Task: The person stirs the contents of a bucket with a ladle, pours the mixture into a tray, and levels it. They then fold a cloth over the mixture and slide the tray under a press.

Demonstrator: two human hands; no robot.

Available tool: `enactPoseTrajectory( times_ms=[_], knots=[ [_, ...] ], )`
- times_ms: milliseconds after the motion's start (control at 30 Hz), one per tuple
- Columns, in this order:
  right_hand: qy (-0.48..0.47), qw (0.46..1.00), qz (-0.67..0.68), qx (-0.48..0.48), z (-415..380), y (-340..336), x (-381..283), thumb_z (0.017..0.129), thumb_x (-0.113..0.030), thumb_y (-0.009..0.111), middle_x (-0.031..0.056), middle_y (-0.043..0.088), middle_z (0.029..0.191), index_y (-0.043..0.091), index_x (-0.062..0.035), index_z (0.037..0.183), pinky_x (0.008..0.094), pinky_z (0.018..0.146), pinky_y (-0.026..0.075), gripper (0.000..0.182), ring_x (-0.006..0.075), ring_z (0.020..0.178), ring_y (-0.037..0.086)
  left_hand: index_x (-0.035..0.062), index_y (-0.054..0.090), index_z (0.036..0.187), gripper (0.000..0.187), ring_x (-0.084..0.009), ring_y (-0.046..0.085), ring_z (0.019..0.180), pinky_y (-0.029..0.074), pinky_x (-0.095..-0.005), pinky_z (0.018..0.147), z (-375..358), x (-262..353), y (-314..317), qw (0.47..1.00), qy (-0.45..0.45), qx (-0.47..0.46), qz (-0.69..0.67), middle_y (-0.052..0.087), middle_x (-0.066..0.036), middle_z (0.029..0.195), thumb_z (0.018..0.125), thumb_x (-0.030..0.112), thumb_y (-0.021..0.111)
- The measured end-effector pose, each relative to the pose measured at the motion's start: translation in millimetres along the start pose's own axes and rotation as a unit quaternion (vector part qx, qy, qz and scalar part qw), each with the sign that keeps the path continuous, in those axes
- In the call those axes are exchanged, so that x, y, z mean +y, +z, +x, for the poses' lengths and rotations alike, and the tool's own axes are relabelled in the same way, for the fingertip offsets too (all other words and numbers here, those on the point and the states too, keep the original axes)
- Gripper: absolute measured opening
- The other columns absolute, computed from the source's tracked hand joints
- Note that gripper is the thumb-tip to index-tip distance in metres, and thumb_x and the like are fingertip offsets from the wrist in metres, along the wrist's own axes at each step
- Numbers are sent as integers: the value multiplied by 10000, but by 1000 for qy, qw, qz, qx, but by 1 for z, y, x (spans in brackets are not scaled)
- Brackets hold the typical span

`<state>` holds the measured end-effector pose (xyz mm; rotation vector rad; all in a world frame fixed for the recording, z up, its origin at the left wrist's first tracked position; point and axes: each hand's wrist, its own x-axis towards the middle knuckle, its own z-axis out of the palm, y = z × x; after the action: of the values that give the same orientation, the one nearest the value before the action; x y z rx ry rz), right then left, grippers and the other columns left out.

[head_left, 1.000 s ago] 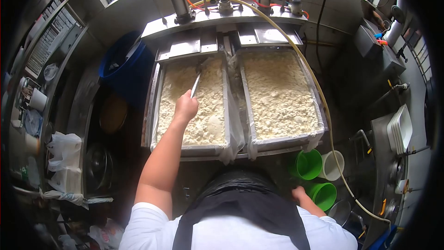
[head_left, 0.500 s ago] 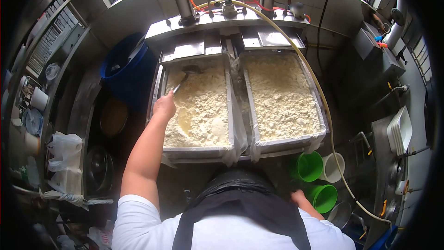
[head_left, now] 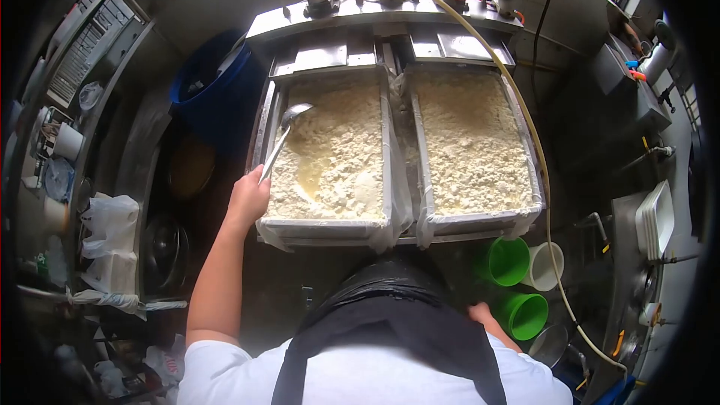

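Seen from above, a person in a white shirt and black apron (head_left: 390,337) stands before two cloth-lined metal boxes, side by side. The hands are well apart. The left hand (head_left: 249,199) is closed around the handle of a ladle (head_left: 293,115) at the near left edge of the left box (head_left: 322,223). The ladle is shiny metal, its thin handle slanting away from the hand to a rounded bowl over the far left part of the box; whether the bowl touches the contents is unclear.

The left curd (head_left: 341,150) is cream-coloured, wet and broken into soft lumps. Its far end looks flatter and dimmer; a yellowish, watery hollow lies left of the middle, and a smoother pale piece sits toward the near right corner. The right curd (head_left: 472,150) is more evenly crumbly, with a smoother, shadowed far end.

The right hand (head_left: 478,310) hangs low, near a green pail (head_left: 523,316); whether it grips anything cannot be told. A yellowish hose (head_left: 525,116) arches over the right box.
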<state>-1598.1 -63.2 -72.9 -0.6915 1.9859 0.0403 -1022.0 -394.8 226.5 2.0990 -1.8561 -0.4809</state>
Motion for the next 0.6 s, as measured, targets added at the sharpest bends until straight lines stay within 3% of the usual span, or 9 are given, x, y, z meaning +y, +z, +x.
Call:
enactPoseTrajectory(
  times_ms=[67, 167, 200, 267, 400, 467, 500, 567, 600],
  knots=[
    [34, 999, -29, 17, 2, 3, -4, 886, -283, 679, 238, 766, 986, 790, -13, 1031, 416, 775, 611, 326, 305, 878, 771, -70, 599, 1369, 480, -443, 647, 1186, 502, -452, 1031, -25, -9, 2, 1000, 13, 0, -4, 673, -323, 1221, 973, 199, 580],
    [-75, 978, -187, -51, 140, 41, 89, 779, -290, 737, 198, 776, 1007, 818, -78, 969, 428, 797, 605, 295, 335, 901, 765, -68, 599, 1371, 477, -438, 642, 1201, 500, -446, 1037, -49, -15, -9, 999, -20, -38, -15, 668, -323, 1234, 974, 193, 576],
    [-56, 981, -179, -51, 151, 40, 85, 698, -292, 771, 159, 783, 999, 828, -117, 944, 431, 839, 597, 308, 349, 923, 757, -70, 597, 1374, 478, -434, 644, 1202, 499, -442, 1040, -64, -7, -18, 999, -27, -19, -33, 667, -323, 1239, 974, 191, 578],
    [-183, 870, -449, -89, 163, 32, 53, 698, -291, 787, 180, 769, 1089, 817, -98, 1011, 428, 902, 585, 369, 341, 1014, 743, -71, 595, 1376, 479, -431, 646, 1203, 497, -438, 1042, -84, -11, -20, 998, -40, 0, -49, 665, -322, 1243, 973, 188, 580],
    [-211, 864, -443, -110, 164, 26, 13, 684, -269, 812, 198, 722, 1246, 772, -93, 1159, 435, 956, 568, 509, 347, 1123, 706, -57, 592, 1386, 482, -415, 667, 1181, 511, -431, 1016, -114, -19, -27, 997, -49, -44, -42, 678, -311, 1230, 971, 189, 594],
    [-292, 829, -467, -101, 174, 29, 10, 680, -258, 833, 209, 676, 1327, 697, -85, 1291, 455, 1009, 545, 649, 374, 1194, 666, -41, 596, 1388, 475, -408, 676, 1173, 518, -415, 1010, -132, 0, -51, 995, -71, -41, -59, 683, -298, 1235, 971, 185, 601],
    [-293, 828, -467, -103, 170, 29, 0, 680, -258, 833, 209, 676, 1327, 697, -85, 1291, 455, 1009, 545, 649, 374, 1194, 666, -20, 615, 1379, 461, -400, 697, 1123, 527, -405, 980, -141, 3, -57, 995, -82, -32, -41, 703, -283, 1199, 968, 188, 614],
    [-340, 747, -562, -104, 159, 30, -20, 784, -153, 768, 218, 686, 1286, 657, -108, 1333, 477, 957, 577, 562, 389, 1149, 690, -17, 623, 1370, 456, -396, 704, 1102, 531, -404, 964, -155, -17, -50, 996, -77, -35, -39, 709, -280, 1182, 964, 191, 621],
    [-341, 746, -562, -106, 149, 29, -29, 784, -153, 768, 218, 686, 1286, 657, -108, 1333, 477, 957, 577, 562, 389, 1149, 690, -14, 632, 1362, 452, -392, 712, 1081, 535, -403, 949, -159, -25, -48, 996, -71, -37, -38, 715, -277, 1166, 961, 194, 627]
  ],
)
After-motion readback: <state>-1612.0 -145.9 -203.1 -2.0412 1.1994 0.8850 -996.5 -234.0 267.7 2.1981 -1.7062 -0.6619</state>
